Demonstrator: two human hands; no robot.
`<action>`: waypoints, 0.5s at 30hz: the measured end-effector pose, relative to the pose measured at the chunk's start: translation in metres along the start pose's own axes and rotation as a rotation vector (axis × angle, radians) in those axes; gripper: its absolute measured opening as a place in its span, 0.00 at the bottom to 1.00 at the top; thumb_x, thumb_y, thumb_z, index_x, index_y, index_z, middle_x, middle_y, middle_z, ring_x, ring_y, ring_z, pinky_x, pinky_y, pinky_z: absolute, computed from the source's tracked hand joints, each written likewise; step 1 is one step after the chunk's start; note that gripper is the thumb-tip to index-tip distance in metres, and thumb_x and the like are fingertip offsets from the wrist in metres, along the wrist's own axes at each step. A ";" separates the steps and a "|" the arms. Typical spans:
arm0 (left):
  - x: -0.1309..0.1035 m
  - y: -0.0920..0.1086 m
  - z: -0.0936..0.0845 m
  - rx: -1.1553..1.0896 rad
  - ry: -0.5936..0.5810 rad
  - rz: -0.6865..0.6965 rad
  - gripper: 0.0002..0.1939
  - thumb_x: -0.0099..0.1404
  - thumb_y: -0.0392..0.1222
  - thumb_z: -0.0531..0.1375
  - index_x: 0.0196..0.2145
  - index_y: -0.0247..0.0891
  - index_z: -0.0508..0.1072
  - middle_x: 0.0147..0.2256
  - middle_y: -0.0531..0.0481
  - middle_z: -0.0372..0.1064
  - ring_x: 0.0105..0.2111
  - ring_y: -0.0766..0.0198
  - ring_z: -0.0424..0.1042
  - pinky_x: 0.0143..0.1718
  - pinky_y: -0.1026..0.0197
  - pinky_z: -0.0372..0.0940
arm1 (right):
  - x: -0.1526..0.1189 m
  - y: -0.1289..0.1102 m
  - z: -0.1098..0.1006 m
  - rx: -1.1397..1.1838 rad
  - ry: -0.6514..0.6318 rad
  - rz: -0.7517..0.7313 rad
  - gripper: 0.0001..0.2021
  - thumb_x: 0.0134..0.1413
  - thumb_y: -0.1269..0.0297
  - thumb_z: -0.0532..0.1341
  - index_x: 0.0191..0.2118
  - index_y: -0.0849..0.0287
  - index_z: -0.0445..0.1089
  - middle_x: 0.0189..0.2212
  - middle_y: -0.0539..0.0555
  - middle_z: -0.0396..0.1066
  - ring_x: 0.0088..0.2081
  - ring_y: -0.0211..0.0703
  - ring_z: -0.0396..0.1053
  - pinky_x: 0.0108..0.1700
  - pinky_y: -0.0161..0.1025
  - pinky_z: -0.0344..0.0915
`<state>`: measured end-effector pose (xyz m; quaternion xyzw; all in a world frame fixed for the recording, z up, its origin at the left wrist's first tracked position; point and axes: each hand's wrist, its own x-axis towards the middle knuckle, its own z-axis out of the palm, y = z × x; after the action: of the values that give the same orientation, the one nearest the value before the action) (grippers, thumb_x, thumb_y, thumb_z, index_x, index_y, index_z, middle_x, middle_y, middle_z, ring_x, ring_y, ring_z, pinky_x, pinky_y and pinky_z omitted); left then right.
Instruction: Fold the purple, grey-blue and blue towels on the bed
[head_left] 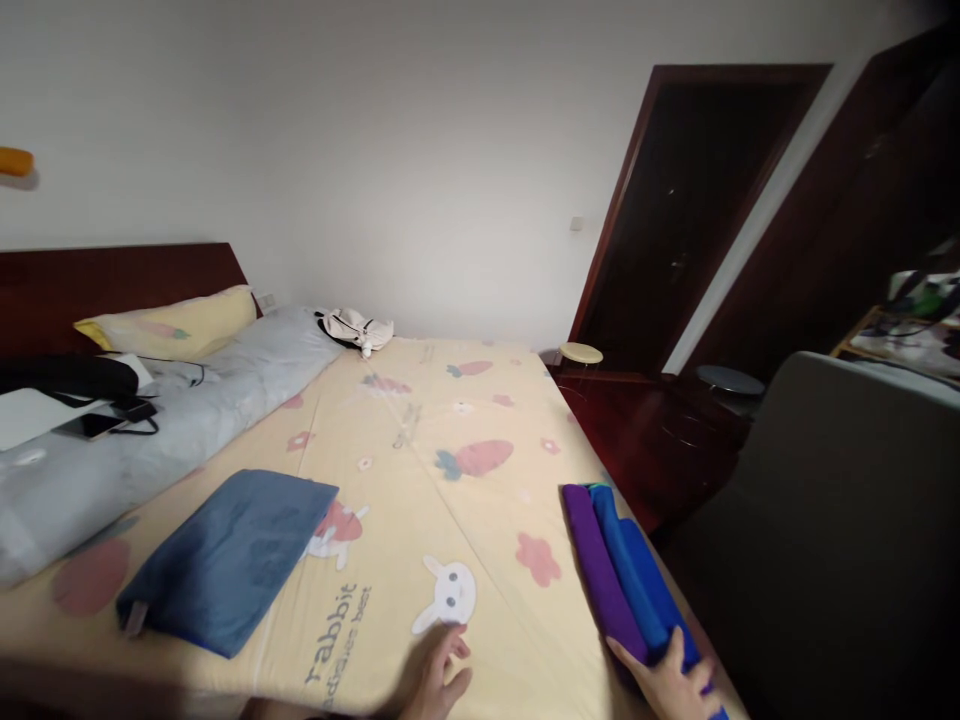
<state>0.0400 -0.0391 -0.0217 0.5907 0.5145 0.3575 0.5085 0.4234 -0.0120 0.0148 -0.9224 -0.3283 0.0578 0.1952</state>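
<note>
My left hand (439, 676) hovers low over the bed's near edge, just below a printed white rabbit face. Its fingers are loosely bent and apart, and they hold nothing. At the bed's right edge, my right hand (671, 682) grips the near end of several long folded cloths. One of these is a purple cloth (604, 570), beside a blue cloth (645, 580), with a sliver of teal at the far end. Flat on the left part of the bed lies a grey-blue cloth (232, 555), folded into a rough rectangle with a small tag at its near corner.
A yellow sheet (420, 520) with carrot and flower prints covers the bed. Along its left side are a grey quilt (225, 400), a yellow pillow (180, 325), a phone (101, 425) and a white bag (356, 328). A grey panel (817, 530) and stools stand to the right.
</note>
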 end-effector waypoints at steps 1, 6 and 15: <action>0.000 0.000 0.000 -0.001 0.003 0.001 0.26 0.59 0.51 0.59 0.56 0.48 0.67 0.45 0.47 0.71 0.48 0.58 0.69 0.54 0.56 0.63 | 0.005 0.002 0.000 0.006 -0.039 0.022 0.57 0.36 0.24 0.48 0.68 0.55 0.43 0.65 0.78 0.46 0.61 0.87 0.51 0.49 0.82 0.47; -0.002 0.003 0.002 0.004 0.038 -0.002 0.26 0.59 0.51 0.59 0.55 0.47 0.67 0.45 0.48 0.71 0.47 0.58 0.70 0.53 0.56 0.63 | 0.026 0.007 -0.001 -0.061 -0.155 0.009 0.56 0.37 0.27 0.52 0.68 0.57 0.44 0.56 0.84 0.58 0.54 0.87 0.60 0.43 0.83 0.48; 0.000 0.011 -0.001 0.004 0.022 0.008 0.27 0.58 0.57 0.59 0.54 0.47 0.69 0.44 0.46 0.72 0.46 0.57 0.70 0.51 0.55 0.65 | 0.012 -0.004 -0.010 -0.153 -0.079 -0.120 0.42 0.42 0.40 0.52 0.61 0.62 0.57 0.40 0.73 0.74 0.42 0.70 0.74 0.42 0.62 0.65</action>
<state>0.0414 -0.0380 -0.0109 0.5899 0.5182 0.3648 0.5003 0.4323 -0.0046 0.0259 -0.9103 -0.3938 0.0569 0.1141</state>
